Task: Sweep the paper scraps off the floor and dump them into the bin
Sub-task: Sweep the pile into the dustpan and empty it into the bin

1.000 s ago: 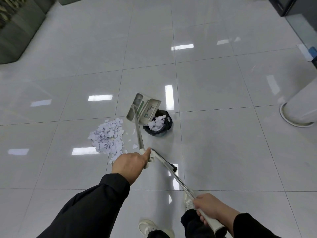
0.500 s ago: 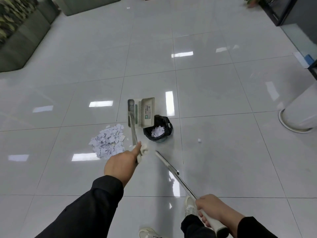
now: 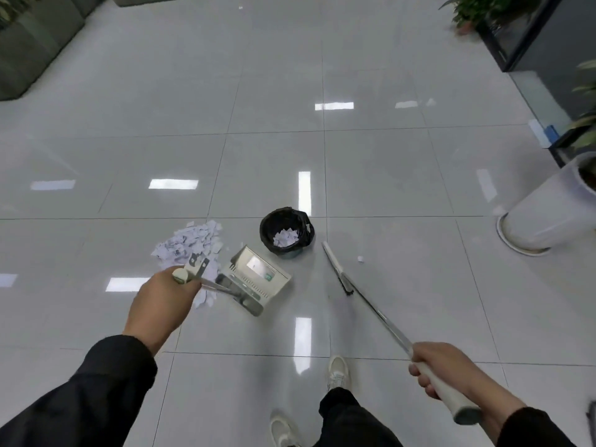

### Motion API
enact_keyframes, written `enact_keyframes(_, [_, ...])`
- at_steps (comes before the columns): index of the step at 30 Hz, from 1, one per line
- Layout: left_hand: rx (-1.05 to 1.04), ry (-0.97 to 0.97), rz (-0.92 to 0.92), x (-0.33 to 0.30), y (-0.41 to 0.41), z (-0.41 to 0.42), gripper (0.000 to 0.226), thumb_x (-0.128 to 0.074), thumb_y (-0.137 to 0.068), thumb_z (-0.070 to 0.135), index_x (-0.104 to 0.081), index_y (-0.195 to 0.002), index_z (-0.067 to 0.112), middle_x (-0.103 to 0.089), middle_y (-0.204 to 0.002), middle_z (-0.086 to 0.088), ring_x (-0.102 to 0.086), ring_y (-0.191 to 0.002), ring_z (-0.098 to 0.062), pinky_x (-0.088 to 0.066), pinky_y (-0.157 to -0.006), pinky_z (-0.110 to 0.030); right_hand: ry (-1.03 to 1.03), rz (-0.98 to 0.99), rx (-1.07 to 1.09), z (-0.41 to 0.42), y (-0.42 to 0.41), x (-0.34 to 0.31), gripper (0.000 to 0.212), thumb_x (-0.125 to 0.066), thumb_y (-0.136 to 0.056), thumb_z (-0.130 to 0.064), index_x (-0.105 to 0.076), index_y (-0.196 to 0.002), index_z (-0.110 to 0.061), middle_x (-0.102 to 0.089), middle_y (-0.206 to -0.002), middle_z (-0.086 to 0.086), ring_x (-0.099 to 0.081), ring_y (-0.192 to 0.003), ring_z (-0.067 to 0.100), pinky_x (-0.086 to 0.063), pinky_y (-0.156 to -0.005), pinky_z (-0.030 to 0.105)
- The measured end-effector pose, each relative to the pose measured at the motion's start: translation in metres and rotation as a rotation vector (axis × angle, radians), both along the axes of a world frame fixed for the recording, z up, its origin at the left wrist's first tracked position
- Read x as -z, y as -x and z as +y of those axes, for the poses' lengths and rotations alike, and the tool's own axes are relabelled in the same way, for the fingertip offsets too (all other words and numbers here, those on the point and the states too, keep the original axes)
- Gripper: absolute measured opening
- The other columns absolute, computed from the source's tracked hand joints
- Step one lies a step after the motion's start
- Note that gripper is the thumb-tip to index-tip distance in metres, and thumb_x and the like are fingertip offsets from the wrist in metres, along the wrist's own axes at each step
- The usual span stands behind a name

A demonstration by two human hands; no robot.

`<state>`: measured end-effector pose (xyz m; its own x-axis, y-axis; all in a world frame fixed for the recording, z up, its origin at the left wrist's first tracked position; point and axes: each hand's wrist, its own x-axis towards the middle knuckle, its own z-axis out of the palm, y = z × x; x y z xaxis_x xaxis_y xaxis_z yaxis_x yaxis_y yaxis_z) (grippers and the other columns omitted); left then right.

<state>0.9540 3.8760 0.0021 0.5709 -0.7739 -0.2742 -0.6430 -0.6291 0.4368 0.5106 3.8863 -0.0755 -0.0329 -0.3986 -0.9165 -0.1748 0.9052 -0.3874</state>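
A heap of white paper scraps [image 3: 190,241] lies on the glossy tiled floor. My left hand [image 3: 161,301] grips the top of the long handle of a grey dustpan [image 3: 258,279], which sits low between the heap and the bin. The small black-lined bin [image 3: 285,230] holds some scraps. My right hand [image 3: 442,369] grips the white end of a broom [image 3: 342,275], whose head points toward the right side of the bin. A single scrap [image 3: 360,259] lies right of the broom head.
A large white planter [image 3: 545,214] stands at the right edge. Dark cabinets and green plants [image 3: 477,11] fill the top right, and a grey sofa [image 3: 29,43] the top left. My shoes [image 3: 337,372] are at the bottom, near the broom shaft.
The dustpan has swung away from above the bin and come down beside the scrap heap. The broom has moved out to the right of the bin. The view has shifted.
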Motion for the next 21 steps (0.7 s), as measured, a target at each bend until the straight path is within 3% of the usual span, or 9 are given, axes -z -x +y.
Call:
enact_keyframes(6, [0.069, -0.117, 0.088, 0.054, 0.011, 0.024, 0.012, -0.064, -0.090, 0.027, -0.063, -0.078, 0.023, -0.065, -0.069, -0.003, -0.060, -0.070, -0.026, -0.042, -0.058, -0.032, 0.060, 0.177, -0.023, -0.022, 0.021, 0.012, 0.009, -0.049, -0.089, 0.002, -0.052, -0.081, -0.001, -0.052, -0.066, 0.016, -0.040, -0.041, 0.020, -0.036, -0.040, 0.020])
enact_keyframes(13, [0.201, -0.189, 0.163, 0.103, 0.074, -0.008, 0.007, -0.059, -0.092, 0.033, -0.062, -0.089, 0.028, -0.064, -0.073, 0.005, -0.060, -0.073, -0.020, -0.041, -0.060, -0.030, 0.077, 0.325, -0.118, -0.084, 0.023, 0.054, 0.010, -0.052, -0.093, -0.003, -0.053, -0.084, 0.001, -0.051, -0.065, 0.014, -0.046, -0.041, 0.020, -0.041, -0.039, 0.022])
enact_keyframes(16, [0.244, -0.201, 0.203, 0.129, 0.104, -0.032, 0.004, -0.057, -0.094, 0.035, -0.061, -0.096, 0.036, -0.064, -0.075, 0.007, -0.059, -0.073, -0.016, -0.041, -0.060, -0.031, 0.035, 0.357, -0.253, -0.105, 0.016, 0.071, 0.005, -0.055, -0.090, -0.001, -0.051, -0.090, 0.003, -0.052, -0.077, 0.018, -0.051, -0.048, 0.024, -0.045, -0.044, 0.026])
enact_keyframes(19, [0.253, -0.210, 0.235, 0.160, 0.129, -0.051, 0.009, -0.055, -0.096, 0.038, -0.062, -0.099, 0.033, -0.064, -0.075, 0.008, -0.059, -0.072, -0.014, -0.044, -0.061, -0.032, -0.020, 0.392, -0.494, -0.108, 0.004, 0.088, 0.009, -0.059, -0.088, -0.004, -0.050, -0.087, -0.001, -0.056, -0.082, 0.018, -0.059, -0.064, 0.031, -0.051, -0.059, 0.034])
enact_keyframes(21, [0.237, -0.229, 0.250, 0.185, 0.149, -0.068, 0.012, -0.053, -0.098, 0.040, -0.059, -0.096, 0.031, -0.064, -0.076, 0.008, -0.059, -0.073, -0.016, -0.050, -0.067, -0.035, -0.088, 0.380, -0.604, -0.105, 0.000, 0.093, 0.011, -0.056, -0.091, -0.003, -0.047, -0.086, -0.005, -0.056, -0.080, 0.015, -0.061, -0.065, 0.029, -0.052, -0.060, 0.034])
